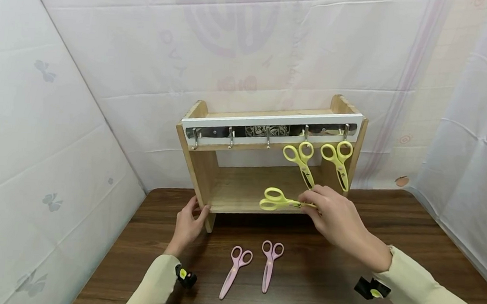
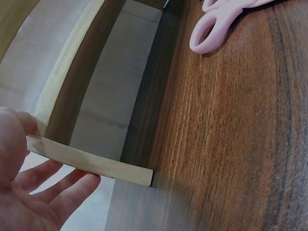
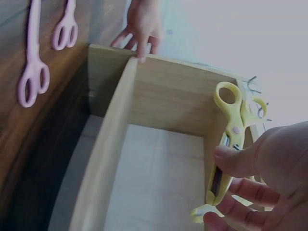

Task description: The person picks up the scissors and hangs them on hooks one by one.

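Observation:
My right hand (image 1: 340, 220) pinches a pair of yellow scissors (image 1: 275, 200) by the blades, in front of a small wooden shelf (image 1: 241, 182). Their handle loops point left in the head view. At the shelf's lower left corner my left hand (image 1: 187, 226) grips the side panel (image 2: 96, 166), thumb on the inner side and fingers outside. Across the shelf's upper front runs a white hook rail (image 1: 216, 132) with several metal hooks. Two more yellow scissors, one pair (image 1: 303, 160) and another (image 1: 338, 161), hang by their loops from the two rightmost hooks.
Two pink scissors, a left pair (image 1: 233, 271) and a right pair (image 1: 268, 267), lie on the dark wood table (image 1: 310, 288) before the shelf, loops toward it. Behind stands a wall covered with pale printed cloth (image 1: 148, 60).

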`<state>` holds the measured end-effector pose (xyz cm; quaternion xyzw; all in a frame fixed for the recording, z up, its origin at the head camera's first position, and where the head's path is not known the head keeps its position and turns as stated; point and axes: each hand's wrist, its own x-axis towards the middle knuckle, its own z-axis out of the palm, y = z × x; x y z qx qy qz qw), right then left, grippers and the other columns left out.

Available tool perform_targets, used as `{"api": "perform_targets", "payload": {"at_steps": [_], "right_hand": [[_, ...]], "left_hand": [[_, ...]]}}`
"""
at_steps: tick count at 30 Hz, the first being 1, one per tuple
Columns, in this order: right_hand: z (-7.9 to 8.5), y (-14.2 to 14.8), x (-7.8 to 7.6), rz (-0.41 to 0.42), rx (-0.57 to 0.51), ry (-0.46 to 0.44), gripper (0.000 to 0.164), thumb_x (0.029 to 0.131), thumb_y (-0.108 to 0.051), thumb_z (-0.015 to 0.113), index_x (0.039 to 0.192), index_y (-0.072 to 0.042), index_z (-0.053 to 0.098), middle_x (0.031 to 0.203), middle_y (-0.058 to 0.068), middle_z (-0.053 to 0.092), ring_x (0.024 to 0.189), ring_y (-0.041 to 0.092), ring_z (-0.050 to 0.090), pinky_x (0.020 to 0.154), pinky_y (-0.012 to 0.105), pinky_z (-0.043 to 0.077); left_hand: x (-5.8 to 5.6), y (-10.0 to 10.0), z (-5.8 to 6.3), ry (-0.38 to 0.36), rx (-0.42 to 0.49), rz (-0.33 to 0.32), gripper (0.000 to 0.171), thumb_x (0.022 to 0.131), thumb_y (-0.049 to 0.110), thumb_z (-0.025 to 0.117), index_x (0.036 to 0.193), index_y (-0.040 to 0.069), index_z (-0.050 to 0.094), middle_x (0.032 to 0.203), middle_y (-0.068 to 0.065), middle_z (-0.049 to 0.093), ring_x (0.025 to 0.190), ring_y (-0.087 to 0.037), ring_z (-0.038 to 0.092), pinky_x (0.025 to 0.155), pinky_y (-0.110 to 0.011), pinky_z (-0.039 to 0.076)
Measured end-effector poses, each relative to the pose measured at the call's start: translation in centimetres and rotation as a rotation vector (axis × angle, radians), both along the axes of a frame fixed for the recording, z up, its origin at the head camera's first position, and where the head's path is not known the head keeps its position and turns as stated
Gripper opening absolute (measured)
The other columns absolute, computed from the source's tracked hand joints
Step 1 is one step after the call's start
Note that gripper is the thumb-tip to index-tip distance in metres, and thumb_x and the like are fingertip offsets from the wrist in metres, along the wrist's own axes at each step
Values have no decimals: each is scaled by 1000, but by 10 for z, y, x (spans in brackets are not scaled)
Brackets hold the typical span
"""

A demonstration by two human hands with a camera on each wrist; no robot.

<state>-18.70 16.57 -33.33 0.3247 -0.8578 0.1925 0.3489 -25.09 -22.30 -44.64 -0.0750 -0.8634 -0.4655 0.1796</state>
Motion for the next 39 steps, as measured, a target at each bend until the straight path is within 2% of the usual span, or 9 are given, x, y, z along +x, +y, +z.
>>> {"api": "perform_targets", "payload": {"at_steps": [9,18,27,39], "right_hand": [[14,-18,-12,66,-115,18,19,81,-4,87,93,-11,75,87,-2,68,72,12,59,60,32,51],[27,-35,-19,126,-262,-2,17,82,-2,86,93,-6,74,79,-2,61,67,8,54,57,28,49],[28,-46,-27,96,-351,-37,13,84,-4,85,93,-4,75,77,1,65,66,10,57,57,28,51],[25,-54,-30,29,-384,-102,13,84,-9,86,93,-4,76,76,1,68,65,12,61,58,30,53]], "left_hand": [[0,1,0,10,4,-1,46,105,22,62,147,6,53,132,-27,64,111,-42,68,84,-51,61],[0,1,0,9,3,9,46,105,21,63,147,6,53,132,-27,64,111,-42,69,84,-51,61],[0,1,0,9,6,7,44,105,21,63,146,7,54,131,-26,65,110,-41,69,81,-50,62],[0,1,-1,14,3,1,45,105,23,62,146,7,53,131,-26,65,110,-41,69,82,-50,62]]}}
